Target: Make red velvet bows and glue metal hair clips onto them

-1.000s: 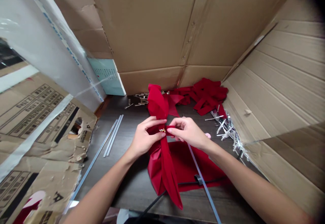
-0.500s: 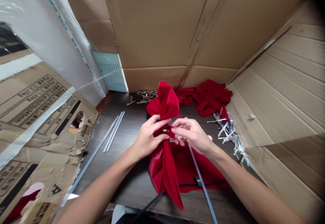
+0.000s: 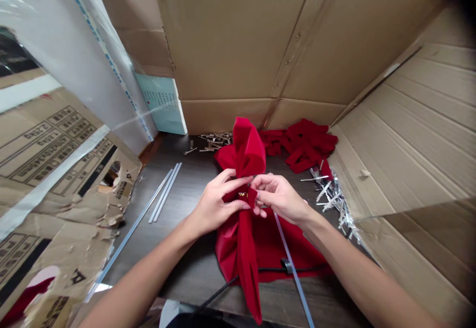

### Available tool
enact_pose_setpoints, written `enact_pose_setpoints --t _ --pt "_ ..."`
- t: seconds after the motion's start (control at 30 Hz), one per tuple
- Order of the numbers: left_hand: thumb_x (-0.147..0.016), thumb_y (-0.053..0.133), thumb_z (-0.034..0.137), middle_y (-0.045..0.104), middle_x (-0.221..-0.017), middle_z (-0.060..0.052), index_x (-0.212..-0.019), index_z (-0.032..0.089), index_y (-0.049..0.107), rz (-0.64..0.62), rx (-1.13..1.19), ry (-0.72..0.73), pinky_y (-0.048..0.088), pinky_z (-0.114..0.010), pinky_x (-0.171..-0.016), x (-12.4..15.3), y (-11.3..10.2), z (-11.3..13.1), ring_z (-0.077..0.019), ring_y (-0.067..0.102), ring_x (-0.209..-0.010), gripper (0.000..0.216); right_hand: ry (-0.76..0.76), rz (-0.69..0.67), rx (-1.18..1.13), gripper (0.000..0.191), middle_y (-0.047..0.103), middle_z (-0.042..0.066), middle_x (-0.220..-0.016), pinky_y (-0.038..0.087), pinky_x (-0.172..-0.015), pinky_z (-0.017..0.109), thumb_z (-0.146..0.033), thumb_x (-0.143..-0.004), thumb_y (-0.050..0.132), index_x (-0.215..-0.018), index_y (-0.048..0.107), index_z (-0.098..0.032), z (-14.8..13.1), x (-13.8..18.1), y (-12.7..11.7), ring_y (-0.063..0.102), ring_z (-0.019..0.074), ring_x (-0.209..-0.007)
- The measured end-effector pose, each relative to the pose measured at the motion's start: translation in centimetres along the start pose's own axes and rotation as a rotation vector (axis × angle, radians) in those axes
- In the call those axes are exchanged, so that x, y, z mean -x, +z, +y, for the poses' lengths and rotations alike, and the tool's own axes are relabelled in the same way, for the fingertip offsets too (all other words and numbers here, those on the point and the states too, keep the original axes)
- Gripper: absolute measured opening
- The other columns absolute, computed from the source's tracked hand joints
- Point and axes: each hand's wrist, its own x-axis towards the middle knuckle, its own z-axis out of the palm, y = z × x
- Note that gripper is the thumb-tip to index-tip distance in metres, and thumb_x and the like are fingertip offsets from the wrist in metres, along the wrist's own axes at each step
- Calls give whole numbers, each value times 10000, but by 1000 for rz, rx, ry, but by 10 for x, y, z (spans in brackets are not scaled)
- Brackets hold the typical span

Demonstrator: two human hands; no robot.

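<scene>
So, L hand [image 3: 219,201] opp. R hand [image 3: 281,200]

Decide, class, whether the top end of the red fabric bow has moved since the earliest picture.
Yes: the red fabric bow's top end has shifted to the right in view, farther from the light-blue printed card at the back left.
</scene>
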Motion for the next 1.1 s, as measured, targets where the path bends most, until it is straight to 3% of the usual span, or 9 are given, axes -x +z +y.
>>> enact_pose_setpoints --t 0.33,0.6,0.77,0.97,1.1 --pt "-751 732 333 573 -1145 -98 -1272 231 601 -32 15 33 483 -365 -947 2 4 0 -230 577 -1078 546 -24 143 171 347 598 -37 -587 382 -389 188 -361 -663 816 -747 538 -172 5 -2 9 510 76 -427" --pt "-687 762 457 553 -1163 -130 -1260 160 603 -19 13 -25 493 -371 -933 4 7 0 -254 570 -1089 665 -108 239 262 196 537 -35 -604 357 -464 237 -329 -756 687 -767 591 -158 8 -2 22 434 80 -472" --pt "-866 601 294 560 -1197 -122 -1257 176 601 -38 -3 -38 458 -354 -976 7 11 3 -227 555 -1126 408 -65 264 219 211 519 -45 -586 296 -452 232 -283 -723 682 -878 646 -145 10 -3 25 364 71 -461" --pt "-833 585 119 554 -1224 -94 -1240 229 594 -114 100 43 453 -347 -973 2 8 8 -214 554 -1122 423 26 205 27 129 422 -73 -551 208 -432 205 -209 -667 681 -713 574 -155 14 -5 24 288 43 -456" --pt "-778 620 75 567 -1157 -88 -1140 211 600 -136 168 31 447 -368 -969 -3 6 13 -227 549 -1101 387 29 206 -5 171 477 -63 -585 236 -439 201 -190 -620 722 -717 585 -152 12 -5 23 349 48 -477"
